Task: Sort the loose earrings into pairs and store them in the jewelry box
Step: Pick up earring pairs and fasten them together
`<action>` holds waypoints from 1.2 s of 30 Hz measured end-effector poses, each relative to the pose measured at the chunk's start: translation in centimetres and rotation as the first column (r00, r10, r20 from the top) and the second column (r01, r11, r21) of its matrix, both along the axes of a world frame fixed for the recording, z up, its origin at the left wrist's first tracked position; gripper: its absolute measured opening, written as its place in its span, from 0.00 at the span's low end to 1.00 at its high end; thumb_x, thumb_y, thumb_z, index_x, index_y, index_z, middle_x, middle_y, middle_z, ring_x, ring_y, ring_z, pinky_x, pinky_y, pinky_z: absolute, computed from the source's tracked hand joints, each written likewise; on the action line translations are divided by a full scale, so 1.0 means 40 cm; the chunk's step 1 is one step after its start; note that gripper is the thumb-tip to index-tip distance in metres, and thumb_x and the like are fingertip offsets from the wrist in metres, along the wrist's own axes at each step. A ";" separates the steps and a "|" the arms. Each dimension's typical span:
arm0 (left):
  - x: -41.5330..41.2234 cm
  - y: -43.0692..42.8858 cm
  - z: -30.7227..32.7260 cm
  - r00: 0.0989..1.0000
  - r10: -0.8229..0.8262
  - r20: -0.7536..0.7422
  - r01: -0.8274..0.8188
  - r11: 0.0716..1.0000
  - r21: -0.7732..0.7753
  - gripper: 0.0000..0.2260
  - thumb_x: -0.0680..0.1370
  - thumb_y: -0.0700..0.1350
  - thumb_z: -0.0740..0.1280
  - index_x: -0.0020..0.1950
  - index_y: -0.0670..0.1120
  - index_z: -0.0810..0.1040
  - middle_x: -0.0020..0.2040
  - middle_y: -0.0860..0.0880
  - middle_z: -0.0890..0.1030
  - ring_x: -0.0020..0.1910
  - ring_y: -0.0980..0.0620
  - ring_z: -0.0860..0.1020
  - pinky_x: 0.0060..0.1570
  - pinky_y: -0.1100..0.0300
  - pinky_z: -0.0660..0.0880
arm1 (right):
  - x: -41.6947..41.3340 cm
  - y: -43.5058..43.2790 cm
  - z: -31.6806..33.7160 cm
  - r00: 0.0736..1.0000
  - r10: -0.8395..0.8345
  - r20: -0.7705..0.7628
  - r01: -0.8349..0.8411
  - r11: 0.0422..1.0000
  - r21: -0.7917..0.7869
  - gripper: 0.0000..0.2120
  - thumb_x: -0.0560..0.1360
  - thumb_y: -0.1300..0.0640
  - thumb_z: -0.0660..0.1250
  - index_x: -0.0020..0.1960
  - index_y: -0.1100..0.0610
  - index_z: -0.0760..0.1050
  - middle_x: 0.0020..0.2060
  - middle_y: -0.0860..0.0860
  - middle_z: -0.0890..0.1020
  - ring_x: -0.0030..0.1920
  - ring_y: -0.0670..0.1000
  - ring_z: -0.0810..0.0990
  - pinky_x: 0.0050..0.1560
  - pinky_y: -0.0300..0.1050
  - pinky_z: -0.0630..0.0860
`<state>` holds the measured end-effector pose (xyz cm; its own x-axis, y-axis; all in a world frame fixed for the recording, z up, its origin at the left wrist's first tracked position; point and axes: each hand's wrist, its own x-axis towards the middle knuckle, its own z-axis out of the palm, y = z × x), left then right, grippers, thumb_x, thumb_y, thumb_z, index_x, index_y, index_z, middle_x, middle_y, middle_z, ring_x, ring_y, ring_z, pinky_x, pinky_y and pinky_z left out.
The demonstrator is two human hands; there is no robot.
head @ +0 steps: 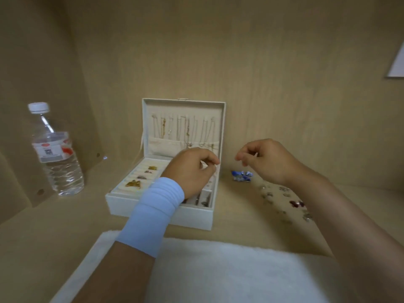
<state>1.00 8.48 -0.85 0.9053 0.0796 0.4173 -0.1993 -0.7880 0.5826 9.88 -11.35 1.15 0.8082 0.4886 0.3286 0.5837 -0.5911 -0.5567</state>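
Your left hand (192, 169) over box (159, 213), frame centre; right hand (266, 162) near earrings (284, 200) on tabletop (240, 232), right-centre. Fingers (240, 158) of both pinched narrow; can't tell what they hold.

Matt cream fabric-covered jewelry box (192, 217), glossy clear plastic bottle (57, 158), matt pale wood-grain table (65, 217), fluffy white cloth (218, 270).

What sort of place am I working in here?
Likely a home dressing nook or wooden desk alcove: plain wood-panel walls, an open jewelry box hung with necklaces, a water bottle.
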 end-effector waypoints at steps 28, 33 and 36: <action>0.166 -0.313 -0.148 0.896 -0.273 -0.350 0.307 0.951 0.044 0.04 0.71 0.50 0.76 0.44 0.58 0.86 0.38 0.63 0.81 0.40 0.65 0.77 0.48 0.68 0.72 | 0.059 -0.214 -0.067 0.945 -0.133 -0.298 -0.071 0.807 -0.586 0.10 0.66 0.52 0.80 0.46 0.53 0.87 0.37 0.49 0.86 0.39 0.49 0.83 0.46 0.46 0.82; 0.165 -0.320 -0.148 0.898 -0.271 -0.346 0.330 0.936 0.124 0.03 0.74 0.49 0.74 0.47 0.54 0.86 0.41 0.61 0.80 0.43 0.61 0.77 0.51 0.65 0.73 | 0.049 -0.202 -0.070 0.952 -0.173 -0.251 -0.023 0.780 -0.625 0.15 0.64 0.52 0.81 0.49 0.55 0.86 0.40 0.53 0.86 0.41 0.52 0.84 0.49 0.49 0.82; 0.166 -0.313 -0.145 0.898 -0.248 -0.364 0.325 0.931 0.167 0.03 0.75 0.50 0.73 0.46 0.53 0.84 0.44 0.59 0.81 0.43 0.60 0.77 0.51 0.62 0.75 | 0.045 -0.193 -0.074 0.965 -0.162 -0.208 -0.011 0.765 -0.644 0.19 0.62 0.51 0.81 0.51 0.54 0.83 0.41 0.51 0.84 0.46 0.53 0.84 0.51 0.52 0.83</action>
<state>7.65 -4.02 -6.67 0.9628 -0.2620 0.0666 -0.2615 -0.8403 0.4748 11.67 -19.06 -1.83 0.8609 0.4479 -0.2411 0.4227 -0.8936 -0.1508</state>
